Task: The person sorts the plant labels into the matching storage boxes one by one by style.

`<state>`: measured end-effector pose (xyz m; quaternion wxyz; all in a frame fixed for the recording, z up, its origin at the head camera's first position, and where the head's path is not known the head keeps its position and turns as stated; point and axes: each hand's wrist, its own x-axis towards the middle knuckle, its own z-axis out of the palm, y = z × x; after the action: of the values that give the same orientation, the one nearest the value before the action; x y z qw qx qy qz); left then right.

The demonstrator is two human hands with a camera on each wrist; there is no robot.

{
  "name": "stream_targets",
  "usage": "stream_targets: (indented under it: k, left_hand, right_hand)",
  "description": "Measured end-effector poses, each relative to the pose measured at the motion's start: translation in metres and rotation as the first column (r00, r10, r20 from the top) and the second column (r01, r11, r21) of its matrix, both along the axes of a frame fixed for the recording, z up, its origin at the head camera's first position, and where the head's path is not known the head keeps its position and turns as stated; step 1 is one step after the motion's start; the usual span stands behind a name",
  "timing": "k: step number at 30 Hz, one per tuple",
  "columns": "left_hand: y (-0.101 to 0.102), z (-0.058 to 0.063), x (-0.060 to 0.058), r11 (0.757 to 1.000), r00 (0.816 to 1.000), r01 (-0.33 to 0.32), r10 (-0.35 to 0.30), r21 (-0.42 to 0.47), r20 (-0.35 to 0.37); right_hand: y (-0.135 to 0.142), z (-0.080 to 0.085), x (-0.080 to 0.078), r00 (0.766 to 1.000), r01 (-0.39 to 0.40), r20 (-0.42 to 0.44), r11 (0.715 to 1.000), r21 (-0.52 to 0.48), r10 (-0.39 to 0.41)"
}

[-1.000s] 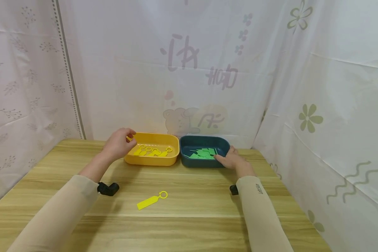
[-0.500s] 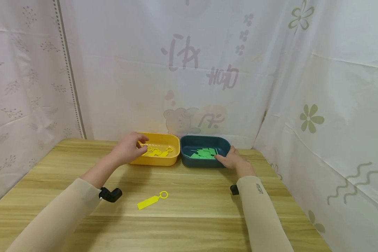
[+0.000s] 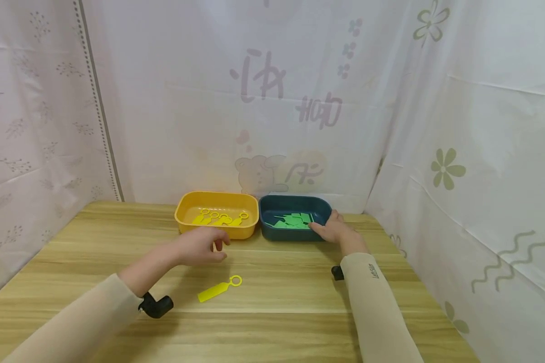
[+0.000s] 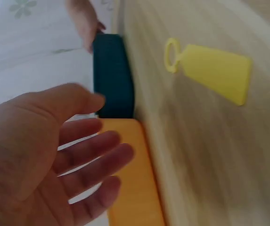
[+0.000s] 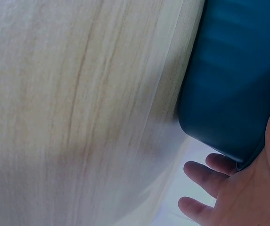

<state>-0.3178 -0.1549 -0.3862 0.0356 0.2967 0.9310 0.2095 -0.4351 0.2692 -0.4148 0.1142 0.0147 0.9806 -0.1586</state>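
A yellow tag (image 3: 218, 289) with a ring at one end lies flat on the wooden table. My left hand (image 3: 202, 245) hovers between this tag and the yellow bin, fingers loosely bent and nothing in them; the left wrist view shows its palm bare. Several more yellow tags (image 3: 222, 219) lie inside the yellow bin (image 3: 218, 232). Beside it stands the dark teal bin (image 3: 295, 235), holding a pile of flat green pieces (image 3: 292, 220). My right hand (image 3: 336, 229) grips this bin at its right front corner, thumb over the rim and fingers along the outside (image 5: 203, 176).
Both bins stand side by side at the back of the table (image 3: 263, 327), close to a printed white curtain (image 3: 209, 126). More curtain hangs along the left and right sides. A black wrist camera (image 3: 156, 305) sits below my left wrist.
My left hand first shifted right over the yellow bin, then came down and toward me, in front of the bin. My right hand and the tag on the table have stayed put.
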Motion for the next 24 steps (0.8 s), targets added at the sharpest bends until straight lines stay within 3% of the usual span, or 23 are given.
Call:
stream_targets:
  k: [4, 14, 24]
  left_hand:
    - [0.003, -0.006, 0.006, 0.998, 0.995, 0.010, -0.004, -0.061, 0.098]
    - [0.005, -0.018, 0.021, 0.986, 0.973, 0.036, 0.002, -0.162, 0.231]
    - [0.008, -0.025, 0.022, 0.982, 0.970, 0.038, 0.009, -0.186, 0.242]
  right_hand:
    - [0.000, -0.001, -0.002, 1.000, -0.004, 0.003, 1.000, -0.004, 0.004]
    - [0.001, 0.000, -0.001, 1.000, -0.009, 0.003, 1.000, -0.007, 0.009]
    - [-0.001, -0.001, -0.002, 1.000, -0.013, 0.013, 1.000, -0.012, 0.013]
